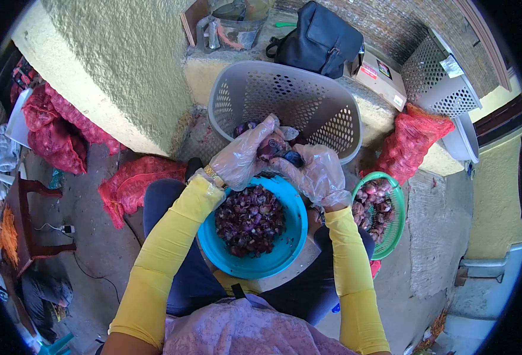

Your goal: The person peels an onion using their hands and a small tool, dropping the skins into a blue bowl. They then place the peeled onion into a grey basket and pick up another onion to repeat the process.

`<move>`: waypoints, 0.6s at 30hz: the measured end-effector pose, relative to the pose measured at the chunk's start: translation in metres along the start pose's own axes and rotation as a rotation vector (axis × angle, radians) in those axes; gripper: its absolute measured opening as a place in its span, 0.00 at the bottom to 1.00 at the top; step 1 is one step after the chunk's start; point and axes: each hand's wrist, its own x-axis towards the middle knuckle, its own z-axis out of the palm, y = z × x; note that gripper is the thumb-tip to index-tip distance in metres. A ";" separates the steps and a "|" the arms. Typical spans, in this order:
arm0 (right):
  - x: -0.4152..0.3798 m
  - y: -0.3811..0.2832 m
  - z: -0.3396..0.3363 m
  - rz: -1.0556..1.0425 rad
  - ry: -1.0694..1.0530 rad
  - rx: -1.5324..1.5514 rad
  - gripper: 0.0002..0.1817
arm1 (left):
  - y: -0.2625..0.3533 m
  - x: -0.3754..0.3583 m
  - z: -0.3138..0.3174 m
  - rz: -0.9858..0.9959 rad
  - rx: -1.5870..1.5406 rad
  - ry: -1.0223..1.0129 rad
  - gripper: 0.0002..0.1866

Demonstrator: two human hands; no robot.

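Observation:
My left hand [241, 158], in a clear plastic glove, is closed around a purple-red onion [268, 148] over the near side of the grey basket. Close against it, my gloved right hand [319, 174] has its fingers wrapped about a small dark blue item [293, 158], whose kind I cannot tell. Both hands meet at the onion. Below them, between my legs, a blue basin [298, 236] holds many purple onion pieces and skins [250, 219]. The tall grey perforated basket [326, 94] stands just beyond, with a few onions near its bottom left.
A green basket [398, 222] of onions stands by my right knee. Red mesh sacks [412, 142] of onions lie right and left. On the ledge behind are a black backpack [320, 36], a cardboard box [378, 77] and a clear bucket [240, 29]. A wooden stool [27, 222] lies left.

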 end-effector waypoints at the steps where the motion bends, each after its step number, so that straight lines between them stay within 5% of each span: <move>1: 0.000 -0.002 0.000 -0.017 0.011 -0.021 0.27 | 0.000 0.000 0.000 0.000 0.000 0.000 0.29; 18: 0.002 -0.008 -0.012 0.002 0.042 -0.030 0.33 | -0.004 0.002 0.001 -0.007 0.022 0.010 0.29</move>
